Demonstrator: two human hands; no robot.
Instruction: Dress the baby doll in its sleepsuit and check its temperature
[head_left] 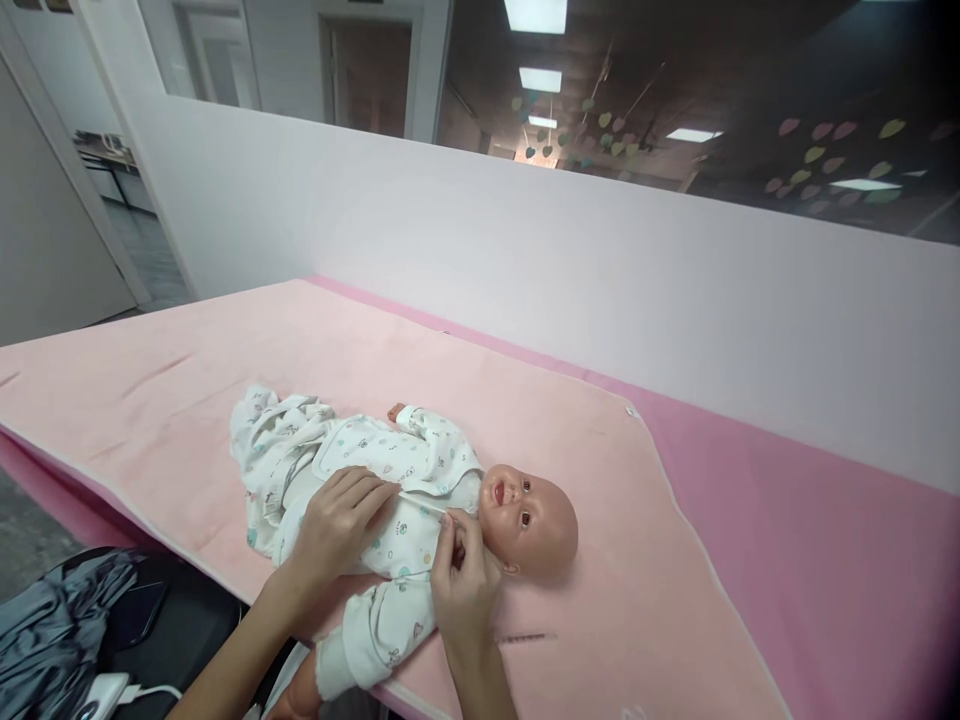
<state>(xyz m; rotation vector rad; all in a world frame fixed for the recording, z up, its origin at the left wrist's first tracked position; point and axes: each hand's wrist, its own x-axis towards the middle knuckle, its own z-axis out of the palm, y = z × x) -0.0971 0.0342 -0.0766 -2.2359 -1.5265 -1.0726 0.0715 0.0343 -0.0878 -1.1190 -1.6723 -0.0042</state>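
A baby doll (529,520) in a white patterned romper (409,460) lies on its back on a pink blanket (225,350), head to the right. My left hand (337,525) rests on the doll's chest, fingers curled over the garment's front flap. My right hand (461,575) is closed in a pinch on the romper's collar edge, just below the doll's chin. A thin tie or flap edge stretches between my two hands.
A darker pink mat (825,520) lies under the blanket to the right. A white partition wall (525,260) stands right behind the table. Grey fabric (52,620), a phone and a white charger (105,692) sit at the lower left, below the table edge.
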